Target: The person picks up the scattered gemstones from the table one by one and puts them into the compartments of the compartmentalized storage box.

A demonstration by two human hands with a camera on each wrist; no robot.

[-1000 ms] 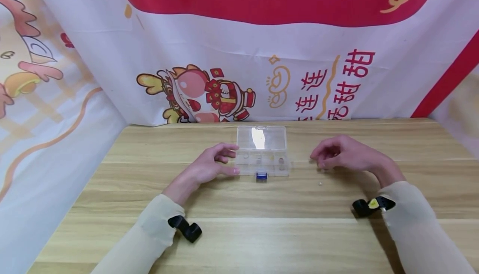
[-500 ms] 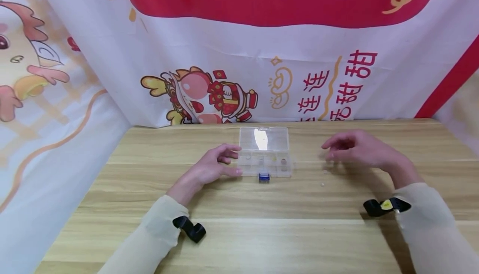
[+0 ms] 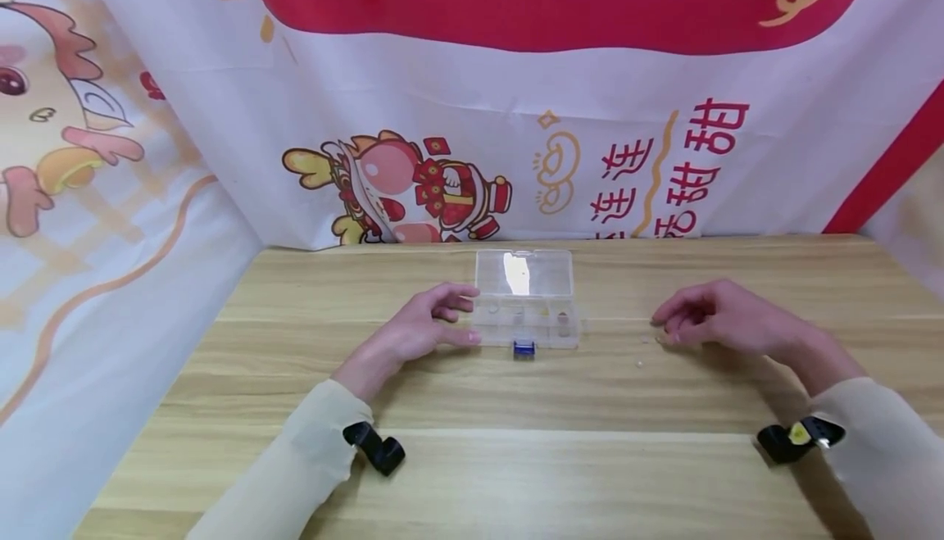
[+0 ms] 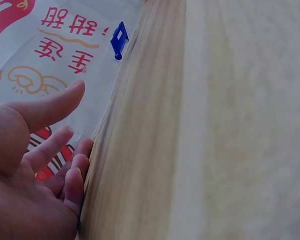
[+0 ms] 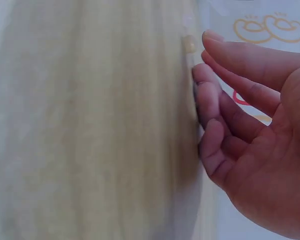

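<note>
A clear plastic compartment box (image 3: 501,335) lies on the table with its lid raised and its blue clasp (image 3: 524,348) toward me. A few tiny pieces show in its back compartments. My left hand (image 3: 424,328) rests at the box's left end, thumb by the front corner and fingers loosely bent by the back. To the right of the box my right hand (image 3: 726,319) hovers low with fingers loosely curled. A small yellowish bead (image 5: 190,44) lies on the table just beyond its thumb and fingertips. Another tiny pale bead (image 3: 639,364) sits nearer to me.
The wooden table (image 3: 516,474) runs back to a white cloth backdrop (image 3: 442,81) with red lettering and cartoon prints. A cloth side wall (image 3: 184,278) borders the left. Black camera mounts (image 3: 376,450) are strapped on both wrists.
My right hand has moved to the right, away from the box, and then lowered toward the table beside the beads. The left hand stays at the box's left end.
</note>
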